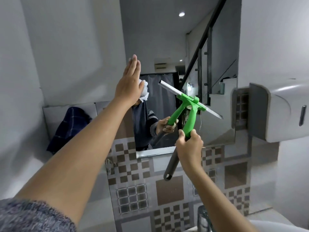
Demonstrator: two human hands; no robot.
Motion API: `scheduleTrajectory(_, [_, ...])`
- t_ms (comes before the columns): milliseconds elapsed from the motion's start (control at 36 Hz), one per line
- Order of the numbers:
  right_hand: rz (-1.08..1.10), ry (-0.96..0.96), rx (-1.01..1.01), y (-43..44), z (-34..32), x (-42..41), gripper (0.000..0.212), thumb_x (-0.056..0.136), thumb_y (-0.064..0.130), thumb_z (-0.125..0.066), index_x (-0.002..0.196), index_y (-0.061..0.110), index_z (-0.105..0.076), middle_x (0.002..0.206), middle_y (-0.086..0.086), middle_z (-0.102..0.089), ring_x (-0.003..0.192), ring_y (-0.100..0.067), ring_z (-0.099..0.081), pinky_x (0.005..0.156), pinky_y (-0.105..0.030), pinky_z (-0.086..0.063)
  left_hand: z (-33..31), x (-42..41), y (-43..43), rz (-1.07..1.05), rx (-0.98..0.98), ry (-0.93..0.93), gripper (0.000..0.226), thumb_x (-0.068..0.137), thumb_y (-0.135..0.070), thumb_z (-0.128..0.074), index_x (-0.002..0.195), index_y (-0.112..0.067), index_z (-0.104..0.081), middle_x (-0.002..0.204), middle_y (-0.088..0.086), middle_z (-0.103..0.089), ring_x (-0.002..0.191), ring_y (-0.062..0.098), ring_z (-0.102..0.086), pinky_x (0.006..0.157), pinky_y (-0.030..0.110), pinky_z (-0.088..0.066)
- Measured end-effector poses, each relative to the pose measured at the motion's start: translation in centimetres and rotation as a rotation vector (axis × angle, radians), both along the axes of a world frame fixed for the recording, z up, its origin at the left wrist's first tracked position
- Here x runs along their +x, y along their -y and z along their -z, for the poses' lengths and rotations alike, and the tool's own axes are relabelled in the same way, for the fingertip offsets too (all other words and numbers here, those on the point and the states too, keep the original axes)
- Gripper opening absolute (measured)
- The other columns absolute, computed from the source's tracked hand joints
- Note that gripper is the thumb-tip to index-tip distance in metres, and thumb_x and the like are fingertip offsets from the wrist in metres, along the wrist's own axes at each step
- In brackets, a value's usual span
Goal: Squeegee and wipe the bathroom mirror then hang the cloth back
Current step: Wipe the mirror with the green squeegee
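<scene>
The bathroom mirror (167, 47) hangs on the wall straight ahead. My right hand (189, 148) grips a green squeegee (191, 114) by its handle, above the grey pole end (168, 171). The blade (170, 89) lies slanted against the lower part of the glass, high end to the left. My left hand (128, 84) is raised flat with straight fingers at the mirror's left edge and holds nothing. A dark blue checked cloth (70, 128) hangs on the wall to the left of the mirror. The glass reflects a person, both hands and the squeegee.
A white wall dispenser (280, 111) juts out at the right, close to the mirror's edge. Patterned brown and grey tiles (167, 190) cover the wall below. A metal hook (109, 164) sits under the mirror's left corner. A clear cup (203, 218) stands at the bottom.
</scene>
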State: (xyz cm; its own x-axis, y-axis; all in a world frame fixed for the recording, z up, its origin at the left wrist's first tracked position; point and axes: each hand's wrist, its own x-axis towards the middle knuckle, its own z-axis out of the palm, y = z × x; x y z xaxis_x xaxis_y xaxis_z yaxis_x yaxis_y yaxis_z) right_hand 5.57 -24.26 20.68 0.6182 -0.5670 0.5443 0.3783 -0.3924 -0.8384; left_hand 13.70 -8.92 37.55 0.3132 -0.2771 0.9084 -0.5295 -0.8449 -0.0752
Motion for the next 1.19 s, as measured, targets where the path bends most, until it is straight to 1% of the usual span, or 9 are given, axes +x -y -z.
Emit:
scheduleTrajectory(250, [-0.103, -0.031, -0.073, -5.1, 2.6, -0.6, 0.021, 0.093, 0.027, -0.050, 0.088, 0.007, -0.045, 0.060, 0.000, -0.048, 0.044, -0.013, -0.041, 0.044, -0.031, -0.038, 0.1, 0.1, 0.1, 0.022, -0.017, -0.001, 0.061, 0.095, -0.018, -0.044, 0.145, -0.004, -0.011, 0.157, 0.007, -0.001, 0.144, 0.019, -0.001, 0.110, 0.025, -0.018])
scheduleTrajectory(389, [-0.039, -0.144, -0.303, -4.4, 4.8, -0.8, 0.045, 0.095, 0.032, -0.044, 0.132, 0.006, -0.039, 0.083, -0.007, -0.062, 0.065, -0.020, -0.056, 0.052, -0.032, -0.042, 0.0, 0.1, -0.1, 0.003, -0.012, 0.000, 0.062, 0.094, -0.016, -0.046, 0.145, -0.005, -0.013, 0.157, 0.007, -0.004, 0.144, 0.019, -0.003, 0.110, 0.028, -0.022])
scheduleTrajectory(472, [0.002, -0.161, -0.461, -2.1, 5.0, -1.2, 0.056, 0.096, 0.029, -0.044, 0.143, 0.003, -0.026, 0.098, -0.008, -0.065, 0.080, -0.024, -0.063, 0.061, -0.035, -0.051, 0.2, 0.0, 0.3, -0.008, -0.037, -0.003, 0.062, 0.094, -0.015, -0.046, 0.145, -0.005, -0.013, 0.157, 0.006, -0.004, 0.144, 0.019, -0.003, 0.111, 0.028, -0.021])
scheduleTrajectory(583, [0.052, -0.184, -0.767, 2.9, 4.5, -1.8, 0.056, 0.097, 0.026, -0.042, 0.143, 0.001, -0.023, 0.105, -0.009, -0.065, 0.073, -0.021, -0.063, 0.055, -0.030, -0.048, 0.7, 0.0, 1.0, -0.026, -0.082, -0.003, 0.062, 0.094, -0.014, -0.045, 0.146, -0.005, -0.013, 0.157, 0.006, -0.003, 0.144, 0.019, -0.003, 0.108, 0.022, -0.016])
scheduleTrajectory(694, [0.237, -0.174, -1.144, 8.8, 2.8, -2.1, 0.058, 0.070, 0.015, -0.076, 0.119, -0.006, -0.055, 0.071, -0.012, -0.069, 0.043, -0.026, -0.060, 0.032, -0.027, -0.039, 1.3, -0.1, 1.9, -0.052, -0.135, -0.007, 0.061, 0.095, -0.014, -0.044, 0.146, -0.006, -0.011, 0.157, 0.006, -0.002, 0.144, 0.019, -0.001, 0.107, 0.020, -0.012])
scheduleTrajectory(778, [0.380, -0.078, -1.275, 12.2, 1.5, -1.9, 0.056, 0.054, 0.013, -0.085, 0.103, -0.006, -0.065, 0.057, -0.009, -0.065, 0.036, -0.023, -0.057, 0.032, -0.024, -0.040, 1.7, 0.1, 2.7, -0.066, -0.181, -0.001, 0.062, 0.095, -0.016, -0.044, 0.146, -0.005, -0.010, 0.157, 0.008, -0.002, 0.144, 0.020, -0.001, 0.105, 0.014, -0.001])
scheduleTrajectory(917, [0.402, -0.113, -1.246, 16.8, 0.4, -2.7, 0.054, 0.059, 0.018, -0.084, 0.104, -0.005, -0.064, 0.058, -0.009, -0.066, 0.039, -0.027, -0.059, 0.033, -0.026, -0.040, 2.3, 0.8, 3.8, -0.078, -0.260, -0.007, 0.061, 0.094, -0.016, -0.042, 0.146, -0.005, -0.012, 0.157, 0.008, -0.002, 0.144, 0.020, 0.000, 0.097, 0.002, 0.011])
scheduleTrajectory(1056, [0.327, -0.237, -1.067, 19.3, 1.8, -3.1, 0.051, 0.092, 0.030, -0.051, 0.136, 0.004, -0.039, 0.101, -0.010, -0.069, 0.078, -0.032, -0.067, 0.058, -0.034, -0.048, 2.6, 1.5, 4.5, -0.075, -0.283, 0.000, 0.059, 0.093, -0.016, -0.039, 0.145, -0.003, -0.013, 0.156, 0.011, -0.005, 0.144, 0.024, -0.003, 0.098, -0.001, 0.014])
scheduleTrajectory(1194, [0.263, -0.323, -0.936, 19.7, 3.6, -3.3, 0.044, 0.095, 0.029, -0.043, 0.134, 0.009, -0.036, 0.101, -0.007, -0.065, 0.081, -0.027, -0.063, 0.059, -0.032, -0.043, 3.0, 1.6, 4.6, -0.098, -0.284, -0.002, 0.062, 0.093, -0.018, -0.043, 0.145, -0.004, -0.014, 0.156, 0.011, -0.005, 0.144, 0.023, -0.003, 0.097, -0.001, 0.018])
